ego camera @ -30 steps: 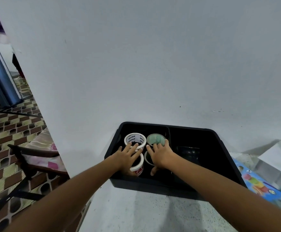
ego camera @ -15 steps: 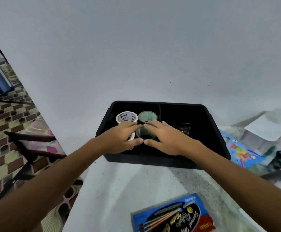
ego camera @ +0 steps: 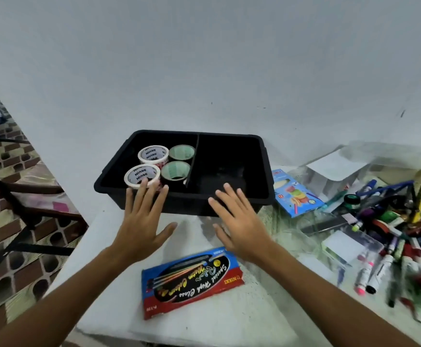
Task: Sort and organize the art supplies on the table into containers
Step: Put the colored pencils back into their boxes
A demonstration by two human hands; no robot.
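Note:
A black divided bin (ego camera: pixel 229 136) stands on the table against the white wall. Its left compartment holds two white Ninso tape rolls (ego camera: pixel 142 174) and two green-cored tape rolls (ego camera: pixel 176 170), set in a square. The right compartment looks dark, its contents unclear. My left hand (ego camera: pixel 141 224) hovers in front of the bin with fingers spread and straight, holding nothing. My right hand (ego camera: pixel 239 221) does the same before the right compartment. A blue and red pencil box (ego camera: pixel 191 280) lies flat between my forearms.
A blue crayon box (ego camera: pixel 294 194) lies right of the bin. Further right is a heap of several markers and pens (ego camera: pixel 399 241), a clear plastic container (ego camera: pixel 339 169) and paint jars. The table's left edge drops to a chair (ego camera: pixel 29 201) and tiled floor.
Both hands have left the tape rolls and drawn back out of the bin toward me, fingers now spread. The view has tilted down and right, revealing the pencil box and marker heap.

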